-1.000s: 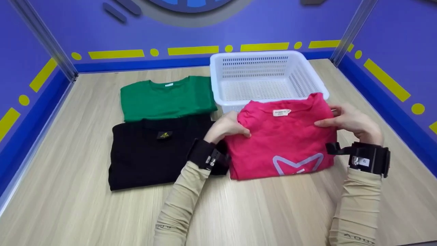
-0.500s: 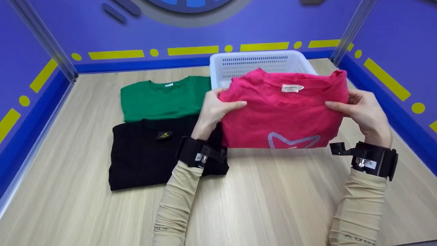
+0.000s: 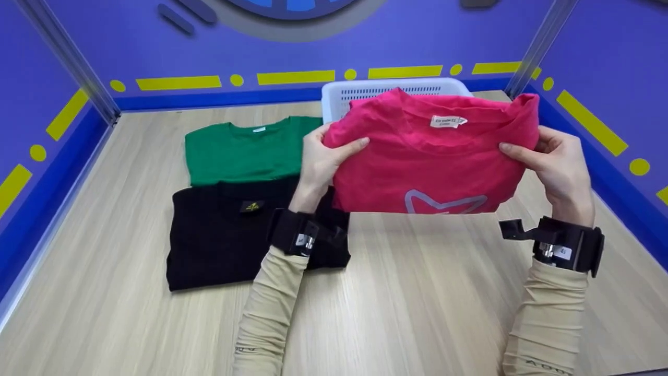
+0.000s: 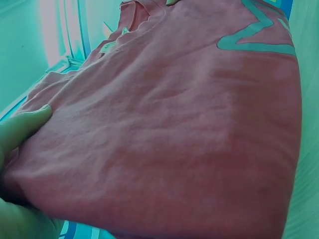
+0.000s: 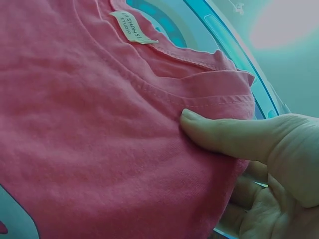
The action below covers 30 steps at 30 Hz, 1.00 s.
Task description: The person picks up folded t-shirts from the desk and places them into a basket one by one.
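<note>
A folded pink T-shirt (image 3: pixel 433 162) with a grey star outline and a white neck label hangs raised above the table, in front of the white basket. My left hand (image 3: pixel 323 162) pinches its left edge, thumb on the front and the other fingers behind the cloth. On the opposite edge my right hand (image 3: pixel 558 162) grips near the collar, and the right wrist view shows its thumb (image 5: pixel 224 134) pressed on the fabric. The shirt covers most of the basket. In the left wrist view the pink cloth (image 4: pixel 164 129) fills the picture.
Behind the shirt stands the white perforated basket (image 3: pixel 334 99). A folded green T-shirt (image 3: pixel 245 154) lies on the left of the wooden table (image 3: pixel 407 297), with a folded black T-shirt (image 3: pixel 224 240) in front of it. Purple panels (image 3: pixel 282 52) wall the back and sides.
Both hands have lifted the pink shirt off the table and moved it up and forward, over the front of the basket. The green and black shirts have stayed put.
</note>
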Each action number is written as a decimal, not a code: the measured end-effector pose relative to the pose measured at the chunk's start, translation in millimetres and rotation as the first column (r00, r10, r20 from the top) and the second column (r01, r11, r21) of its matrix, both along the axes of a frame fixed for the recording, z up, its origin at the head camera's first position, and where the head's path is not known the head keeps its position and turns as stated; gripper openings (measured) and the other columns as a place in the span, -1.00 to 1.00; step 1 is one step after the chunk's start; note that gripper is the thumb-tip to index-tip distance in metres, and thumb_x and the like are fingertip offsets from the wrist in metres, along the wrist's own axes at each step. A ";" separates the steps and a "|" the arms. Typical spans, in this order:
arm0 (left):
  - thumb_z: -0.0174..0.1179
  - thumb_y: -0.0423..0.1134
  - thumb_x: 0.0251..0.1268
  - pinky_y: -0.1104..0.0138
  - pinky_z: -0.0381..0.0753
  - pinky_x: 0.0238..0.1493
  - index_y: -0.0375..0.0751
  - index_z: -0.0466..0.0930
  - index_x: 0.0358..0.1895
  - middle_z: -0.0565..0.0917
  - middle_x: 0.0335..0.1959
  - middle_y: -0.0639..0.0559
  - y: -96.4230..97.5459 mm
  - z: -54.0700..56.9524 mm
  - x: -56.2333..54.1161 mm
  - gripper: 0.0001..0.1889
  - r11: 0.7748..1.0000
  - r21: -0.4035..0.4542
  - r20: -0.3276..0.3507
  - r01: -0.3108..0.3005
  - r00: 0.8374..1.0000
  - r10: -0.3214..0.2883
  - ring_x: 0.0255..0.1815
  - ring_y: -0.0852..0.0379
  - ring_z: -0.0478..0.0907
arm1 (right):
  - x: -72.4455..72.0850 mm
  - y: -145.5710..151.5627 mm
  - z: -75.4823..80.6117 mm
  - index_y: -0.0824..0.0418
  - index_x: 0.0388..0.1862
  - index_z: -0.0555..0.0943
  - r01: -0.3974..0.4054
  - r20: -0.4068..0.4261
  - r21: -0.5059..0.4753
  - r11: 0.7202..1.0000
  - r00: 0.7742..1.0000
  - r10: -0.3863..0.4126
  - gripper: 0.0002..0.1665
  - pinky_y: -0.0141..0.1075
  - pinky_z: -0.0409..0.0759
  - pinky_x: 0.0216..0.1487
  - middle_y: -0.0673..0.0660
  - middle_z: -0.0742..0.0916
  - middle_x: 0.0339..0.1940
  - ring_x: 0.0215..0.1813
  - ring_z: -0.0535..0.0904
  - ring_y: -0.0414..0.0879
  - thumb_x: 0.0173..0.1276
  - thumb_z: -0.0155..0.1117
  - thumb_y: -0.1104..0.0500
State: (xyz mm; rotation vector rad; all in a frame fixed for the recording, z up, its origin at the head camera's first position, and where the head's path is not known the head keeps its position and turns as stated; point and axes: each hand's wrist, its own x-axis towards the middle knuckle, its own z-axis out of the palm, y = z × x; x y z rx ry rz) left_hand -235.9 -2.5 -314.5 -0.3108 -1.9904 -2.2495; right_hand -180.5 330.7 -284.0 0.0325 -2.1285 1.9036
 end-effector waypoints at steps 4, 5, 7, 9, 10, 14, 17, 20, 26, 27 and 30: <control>0.44 -0.23 -0.01 0.29 0.66 -0.26 -0.29 0.61 -0.03 0.70 -0.22 -0.18 -1.8 -0.1 -0.4 -0.57 1.000 -0.006 -0.017 -0.012 1.000 0.012 -0.32 0.05 0.66 | -1.1 -2.0 -0.1 0.19 -0.12 0.70 0.001 -0.004 0.013 1.000 1.000 -0.001 -0.68 -0.54 0.61 -0.28 -0.07 0.77 -0.40 -0.34 0.69 -0.24 0.09 0.44 0.31; 0.44 -0.23 -0.01 0.29 0.66 -0.26 -0.29 0.61 -0.04 0.70 -0.22 -0.17 -2.2 -0.1 -0.5 -0.57 1.000 -0.008 -0.019 -0.013 1.000 0.013 -0.32 0.05 0.66 | -1.5 -2.5 -0.1 0.19 -0.12 0.70 0.003 -0.004 0.018 1.000 1.000 -0.003 -0.68 -0.54 0.61 -0.28 -0.07 0.77 -0.40 -0.35 0.69 -0.24 0.09 0.45 0.31; 0.44 -0.24 -0.01 0.29 0.66 -0.27 -0.29 0.61 -0.04 0.70 -0.22 -0.18 -2.8 -0.2 -0.7 -0.58 1.000 -0.010 -0.023 -0.018 1.000 0.017 -0.32 0.06 0.66 | -2.3 -3.5 -0.1 0.19 -0.13 0.70 0.007 -0.006 0.024 1.000 1.000 -0.007 -0.69 -0.54 0.59 -0.28 -0.08 0.77 -0.42 -0.36 0.68 -0.25 0.09 0.45 0.31; 0.44 -0.24 -0.01 0.29 0.66 -0.27 -0.30 0.60 -0.04 0.70 -0.22 -0.19 -3.1 -0.6 -1.0 -0.58 1.000 -0.008 -0.026 -0.021 0.999 0.021 -0.32 0.06 0.65 | -3.2 -4.6 0.0 0.19 -0.13 0.70 0.011 -0.016 0.026 1.000 1.000 -0.011 -0.68 -0.54 0.59 -0.29 -0.08 0.77 -0.42 -0.36 0.69 -0.25 0.08 0.45 0.31; 0.43 -0.24 -0.01 0.29 0.66 -0.26 -0.30 0.60 -0.04 0.70 -0.21 -0.19 -3.2 -0.9 -1.1 -0.58 1.000 -0.005 -0.029 -0.023 0.999 0.023 -0.32 0.06 0.65 | -3.7 -5.2 0.1 0.20 -0.12 0.70 0.013 -0.024 0.023 1.000 1.000 -0.012 -0.68 -0.54 0.59 -0.29 -0.07 0.77 -0.42 -0.36 0.69 -0.25 0.08 0.46 0.31; 0.43 -0.28 -0.01 0.31 0.65 -0.27 -0.31 0.60 -0.03 0.70 -0.22 -0.17 -2.5 -1.2 -2.2 -0.58 0.999 0.009 -0.045 -0.032 0.998 0.033 -0.32 0.08 0.65 | -6.1 -7.9 0.2 0.25 -0.10 0.69 0.029 -0.069 -0.002 1.000 0.997 -0.029 -0.64 -0.54 0.60 -0.28 -0.05 0.78 -0.40 -0.35 0.70 -0.23 0.05 0.47 0.31; 0.44 -0.30 -0.03 0.35 0.61 -0.34 -0.33 0.62 -0.11 0.69 -0.31 -0.12 -0.4 3.2 -6.3 -0.63 0.999 0.002 -0.061 -0.046 0.997 0.046 -0.37 0.13 0.62 | -9.5 -8.8 1.7 0.26 -0.13 0.70 0.061 -0.102 -0.014 0.998 0.993 -0.062 -0.64 -0.54 0.60 -0.29 -0.06 0.78 -0.42 -0.36 0.70 -0.25 0.03 0.49 0.31; 0.46 -0.28 -0.05 0.39 0.55 -0.38 -0.34 0.62 -0.17 0.67 -0.37 -0.05 3.2 15.2 -13.7 -0.65 0.998 -0.028 -0.076 -0.061 0.995 0.059 -0.39 0.16 0.58 | -17.3 -8.3 8.1 0.26 -0.18 0.72 0.091 -0.133 -0.040 0.995 0.987 -0.095 -0.66 -0.54 0.60 -0.31 -0.06 0.78 -0.46 -0.38 0.70 -0.25 -0.01 0.52 0.33; 0.48 -0.26 -0.07 0.42 0.49 -0.34 -0.30 0.63 -0.19 0.61 -0.39 0.03 8.4 53.4 -31.8 -0.65 0.992 -0.060 -0.136 -0.106 0.986 0.097 -0.36 0.17 0.52 | -47.2 -11.0 32.1 0.29 -0.21 0.72 0.160 -0.223 -0.143 0.977 0.956 -0.189 -0.65 -0.52 0.60 -0.31 0.00 0.76 -0.46 -0.38 0.66 -0.18 -0.05 0.53 0.34; 0.48 -0.26 -0.08 0.42 0.48 -0.34 -0.30 0.63 -0.20 0.60 -0.40 0.04 9.3 59.1 -35.1 -0.65 0.991 -0.058 -0.144 -0.118 0.984 0.109 -0.36 0.18 0.51 | -52.9 -12.1 35.1 0.30 -0.20 0.72 0.176 -0.245 -0.152 0.973 0.947 -0.210 -0.65 -0.51 0.61 -0.30 0.02 0.75 -0.44 -0.36 0.65 -0.16 -0.04 0.54 0.33; 0.48 -0.25 -0.06 0.43 0.46 -0.33 -0.29 0.61 -0.23 0.57 -0.44 0.06 12.4 69.6 -45.4 -0.67 0.987 -0.053 -0.166 -0.151 0.976 0.140 -0.37 0.18 0.50 | -68.9 -14.9 40.0 0.28 -0.19 0.71 0.224 -0.299 -0.163 0.961 0.917 -0.265 -0.67 -0.51 0.61 -0.26 0.04 0.72 -0.38 -0.28 0.61 -0.13 0.00 0.52 0.29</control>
